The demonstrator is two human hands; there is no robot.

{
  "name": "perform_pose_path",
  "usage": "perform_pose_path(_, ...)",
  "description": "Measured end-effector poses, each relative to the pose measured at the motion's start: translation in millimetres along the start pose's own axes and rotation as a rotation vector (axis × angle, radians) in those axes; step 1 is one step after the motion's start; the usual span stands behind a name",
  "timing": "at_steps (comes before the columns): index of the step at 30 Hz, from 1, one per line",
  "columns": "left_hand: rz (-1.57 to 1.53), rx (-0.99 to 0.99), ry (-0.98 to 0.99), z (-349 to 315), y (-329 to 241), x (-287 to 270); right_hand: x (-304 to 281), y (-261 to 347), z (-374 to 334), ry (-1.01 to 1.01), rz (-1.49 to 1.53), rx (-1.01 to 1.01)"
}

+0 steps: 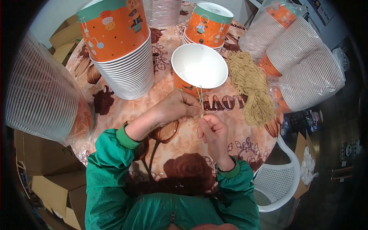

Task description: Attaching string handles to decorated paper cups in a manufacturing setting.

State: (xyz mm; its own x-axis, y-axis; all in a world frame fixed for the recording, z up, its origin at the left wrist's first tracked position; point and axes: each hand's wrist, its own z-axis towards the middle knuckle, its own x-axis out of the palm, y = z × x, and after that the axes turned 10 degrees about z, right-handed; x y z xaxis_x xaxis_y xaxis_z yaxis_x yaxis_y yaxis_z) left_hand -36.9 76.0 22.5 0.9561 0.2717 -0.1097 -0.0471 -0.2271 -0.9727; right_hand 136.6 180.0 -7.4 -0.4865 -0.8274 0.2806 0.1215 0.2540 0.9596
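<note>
A paper bucket, white inside and orange outside, stands tilted toward me with its mouth facing up. A thin tan cord hangs in a narrow loop from its near rim. Just below that rim, my left hand is closed, pinching the cord between its fingertips. Close against it, my right hand also pinches the cord, thumb and forefinger together. The exact crossing of the strands between the fingertips is too small to make out. A bundle of matching tan cords lies right of the bucket.
Nested orange buckets rise upside down at the left, with a shorter stack behind the bucket. Plastic-wrapped stacks stand at the far left and right. A white chair and cardboard boxes flank the flowered table.
</note>
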Motion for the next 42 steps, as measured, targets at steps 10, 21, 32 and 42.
perform_pose_path(10, -0.131, 0.007, -0.089, 5, 27, 17, -9, -17, 4, 0.013, -0.145, -0.104)
perform_pose_path(21, -0.664, -0.078, -0.150, -17, 39, 27, -6, -16, -1, -0.004, -0.150, -0.120)
perform_pose_path(32, -0.500, -0.022, -0.209, -21, 31, 39, -2, -24, -3, -0.020, -0.316, -0.276)
perform_pose_path(42, -0.542, -0.053, -0.241, -18, 25, 36, 1, -24, -3, -0.041, -0.404, -0.330)
